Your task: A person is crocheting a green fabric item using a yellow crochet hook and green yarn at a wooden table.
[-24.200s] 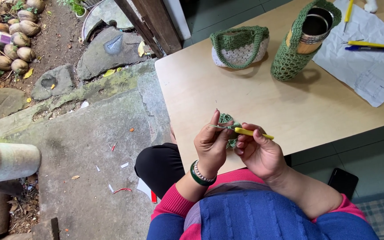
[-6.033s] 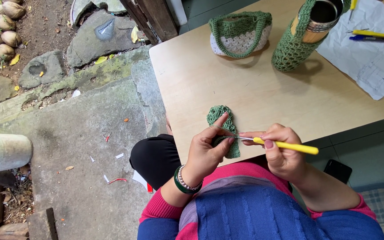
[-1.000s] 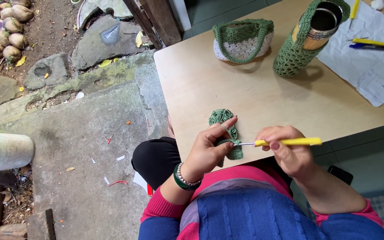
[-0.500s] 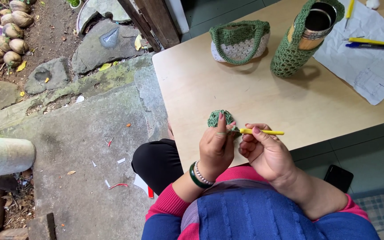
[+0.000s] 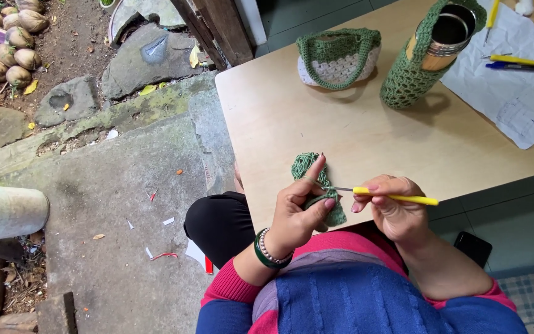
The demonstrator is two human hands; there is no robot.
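lower centre of frame: left hand (image 5: 298,207) pinches a green crochet piece (image 5: 311,176) at the near edge of the wooden table (image 5: 372,136); right hand (image 5: 394,207) grips a yellow-handled crochet hook (image 5: 394,196), tip at the piece. upper right: a green-and-white crocheted bag (image 5: 338,57), a metal bottle in a green net holder (image 5: 428,52), a paper sheet with pens (image 5: 514,80)

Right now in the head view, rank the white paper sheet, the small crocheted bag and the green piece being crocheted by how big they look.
1. White paper sheet, cut off by the frame.
2. Small crocheted bag.
3. Green crochet piece, partly hidden by the left hand and nearer the camera.
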